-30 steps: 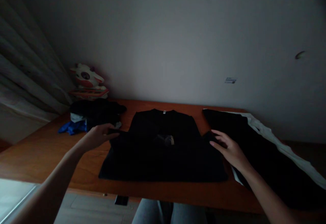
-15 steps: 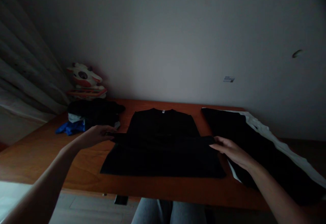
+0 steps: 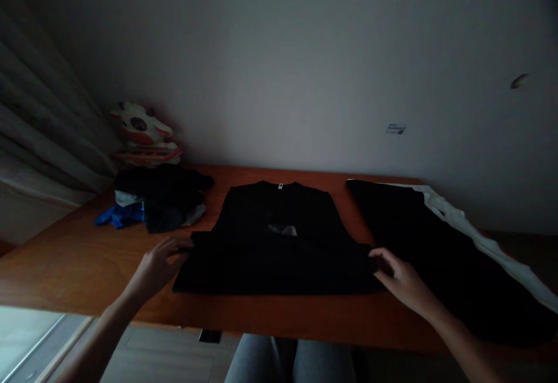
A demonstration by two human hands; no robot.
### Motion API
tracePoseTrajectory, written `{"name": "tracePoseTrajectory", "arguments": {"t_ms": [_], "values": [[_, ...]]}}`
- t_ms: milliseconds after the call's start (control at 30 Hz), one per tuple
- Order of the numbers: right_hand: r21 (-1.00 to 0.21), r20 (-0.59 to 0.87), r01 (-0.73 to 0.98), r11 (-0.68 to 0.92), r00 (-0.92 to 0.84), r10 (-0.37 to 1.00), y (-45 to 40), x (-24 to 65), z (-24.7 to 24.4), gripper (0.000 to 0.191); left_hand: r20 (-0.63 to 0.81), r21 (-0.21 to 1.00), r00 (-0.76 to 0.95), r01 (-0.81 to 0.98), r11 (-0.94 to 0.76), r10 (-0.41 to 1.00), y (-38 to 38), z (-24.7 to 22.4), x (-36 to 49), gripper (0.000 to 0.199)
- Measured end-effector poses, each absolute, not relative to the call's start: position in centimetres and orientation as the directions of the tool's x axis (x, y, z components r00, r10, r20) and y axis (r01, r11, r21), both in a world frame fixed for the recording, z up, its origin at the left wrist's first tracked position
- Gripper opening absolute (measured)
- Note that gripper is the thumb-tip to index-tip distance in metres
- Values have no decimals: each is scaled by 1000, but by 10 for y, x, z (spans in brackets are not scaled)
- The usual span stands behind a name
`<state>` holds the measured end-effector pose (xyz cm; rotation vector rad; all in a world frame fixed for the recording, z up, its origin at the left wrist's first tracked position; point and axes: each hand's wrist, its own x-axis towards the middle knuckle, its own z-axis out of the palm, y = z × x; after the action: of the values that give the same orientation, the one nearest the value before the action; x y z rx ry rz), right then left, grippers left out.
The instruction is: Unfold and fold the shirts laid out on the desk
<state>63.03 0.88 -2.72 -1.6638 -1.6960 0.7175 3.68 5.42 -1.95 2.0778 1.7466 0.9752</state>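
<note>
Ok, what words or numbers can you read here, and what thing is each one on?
There are none I can read.
Sticker on the wall: lines of print and a small dark square, too blurred to read.
White tag at the neck of the black shirt: too small to read.
Pale patch on the shirt's front: too blurred to tell if it has words.

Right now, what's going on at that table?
A person has both bare hands on a black shirt laid out on the wooden table, the left hand at one side edge, the right hand at the other. A crumpled clothes pile sits to the left, flat black and white garments to the right.
</note>
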Motion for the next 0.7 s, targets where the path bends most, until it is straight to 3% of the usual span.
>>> {"name": "tracePoseTrajectory", "arguments": {"t_ms": [167, 267, 467, 567, 700], "values": [[-587, 171, 796, 147, -55, 984, -14, 616, -41, 17, 325, 424, 124, 867, -262, 938, 27, -42, 51, 35], [-539, 134, 830, 145, -85, 987, -26, 613, -35, 14, 332, 392, 190, 863, -319, 924, 21, -40, 46, 32], [-649, -14, 760, 42, -67, 998, -52, 623, -26, 16, 325, 361, 257, 856, -370, 910, 13, -27, 21, 27], [-664, 131, 745, 70, 24, 991, -49, 630, -27, 21, 382, 344, 230, 863, -369, 895, 18, -20, 21, 29], [-489, 384, 840, 235, -35, 923, -40, 639, -34, 20, 431, 273, 215, 895, -353, 876, 26, -19, 18, 31]]}}
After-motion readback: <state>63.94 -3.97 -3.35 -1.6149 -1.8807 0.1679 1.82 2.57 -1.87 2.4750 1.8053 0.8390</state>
